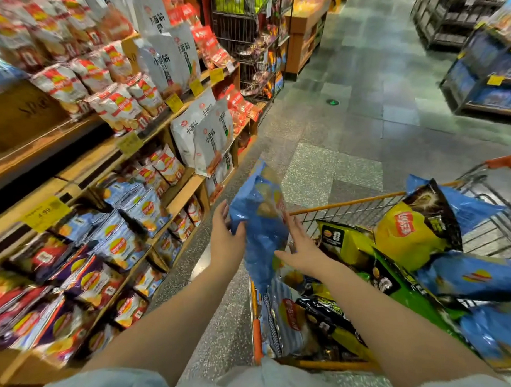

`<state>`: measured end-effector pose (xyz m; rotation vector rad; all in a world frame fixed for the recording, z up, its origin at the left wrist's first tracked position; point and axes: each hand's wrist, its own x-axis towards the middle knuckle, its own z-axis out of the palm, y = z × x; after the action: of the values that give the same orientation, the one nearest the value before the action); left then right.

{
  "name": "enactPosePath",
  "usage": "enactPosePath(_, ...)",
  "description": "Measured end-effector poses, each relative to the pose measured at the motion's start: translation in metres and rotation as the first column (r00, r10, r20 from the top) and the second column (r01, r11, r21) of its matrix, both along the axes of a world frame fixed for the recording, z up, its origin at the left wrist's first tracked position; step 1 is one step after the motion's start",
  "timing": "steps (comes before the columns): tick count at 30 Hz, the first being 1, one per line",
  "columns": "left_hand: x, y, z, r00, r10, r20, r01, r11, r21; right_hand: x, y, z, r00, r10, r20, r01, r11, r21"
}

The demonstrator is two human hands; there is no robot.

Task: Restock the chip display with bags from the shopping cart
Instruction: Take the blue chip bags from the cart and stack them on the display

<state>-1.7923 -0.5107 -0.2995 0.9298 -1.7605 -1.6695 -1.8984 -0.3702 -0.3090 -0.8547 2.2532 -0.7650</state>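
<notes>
On your left the chip display (pixel 110 227) holds rows of blue, purple and red bags, while the shopping cart (pixel 350 207) on your right is heaped with yellow, green and blue ones. Between them, over the cart's near corner, your left hand (pixel 225 240) and right hand (pixel 304 249) press the blue chip bag (pixel 261 222) between straight fingers. It's likely light, puffy and slippery, so keep hold at its sides without crushing the chips.

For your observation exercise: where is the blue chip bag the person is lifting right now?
In the head view, the blue chip bag is at centre, held between the left hand and right hand, above the shopping cart's near-left corner, right of the chip shelves.
</notes>
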Motion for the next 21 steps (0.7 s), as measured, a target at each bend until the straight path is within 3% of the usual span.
enactPosePath(3,0.005,0.002,-0.001,0.997,0.069,0.030,-0.072,0.994,0.083,0.003,-0.016,0.002,0.986,0.120,-0.113,-0.110,0.990,0.091)
enactPosePath(5,0.010,0.011,-0.007,0.995,0.028,0.095,-0.036,0.995,0.092,0.006,-0.025,0.005,0.979,0.154,-0.132,-0.138,0.983,0.123)
enactPosePath(8,0.018,0.028,-0.024,0.988,-0.048,0.143,0.047,0.999,0.010,0.009,-0.033,0.006,0.973,0.195,-0.123,-0.178,0.974,0.137)
enactPosePath(14,0.009,0.038,-0.028,0.977,0.002,0.212,0.006,0.999,-0.035,-0.003,-0.031,-0.006,0.952,0.294,-0.082,-0.287,0.954,0.088)
enactPosePath(19,0.002,0.028,-0.051,0.974,0.068,0.218,-0.057,0.997,-0.055,-0.034,-0.026,-0.014,0.887,0.363,-0.286,-0.341,0.932,0.127)
enactPosePath(21,0.000,0.024,-0.060,0.970,0.041,0.240,-0.034,0.999,-0.033,-0.050,-0.024,-0.019,0.887,0.361,-0.287,-0.326,0.931,0.161)
